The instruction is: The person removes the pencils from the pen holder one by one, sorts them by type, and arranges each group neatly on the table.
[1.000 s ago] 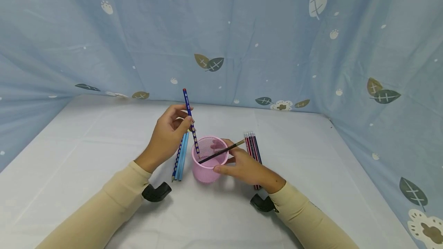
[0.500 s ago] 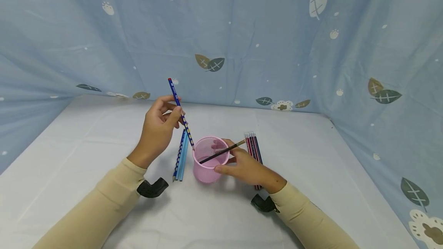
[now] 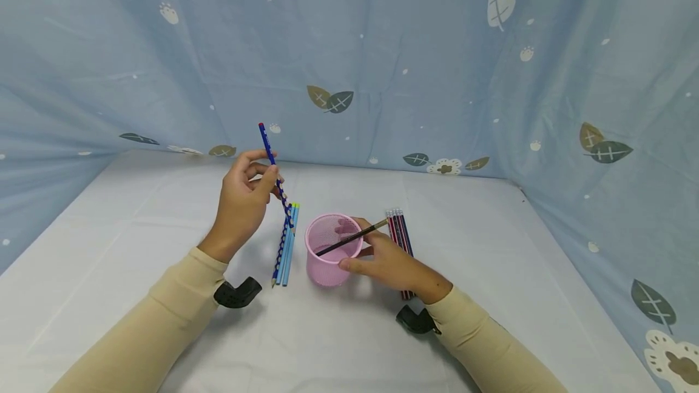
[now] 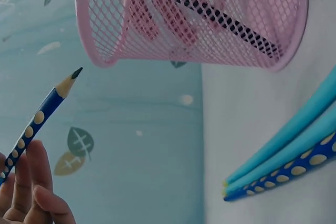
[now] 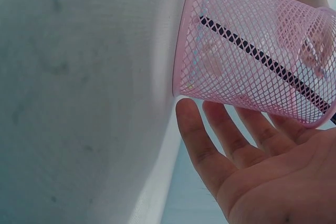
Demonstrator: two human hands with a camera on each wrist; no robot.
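My left hand pinches a blue pencil dotted with pale spots, its red end up and its sharpened tip slanting down. In the head view that tip overlaps light-blue pencils on the table, left of a pink mesh pencil cup. The cup stands upright. My right hand holds its right side, thumb at the front near the rim and fingers behind, partly seen through the mesh. A dark pencil leans inside the cup, its gold end sticking out over the right hand.
Another dotted blue pencil lies beside the light-blue ones. Right of the cup, several red and dark striped pencils lie side by side, partly hidden by the right hand. A blue patterned curtain rises behind the white-covered table.
My left hand has moved left and slightly up with the dotted pencil, whose tip has gone from over the cup to left of it. The right hand and the cup have hardly moved.
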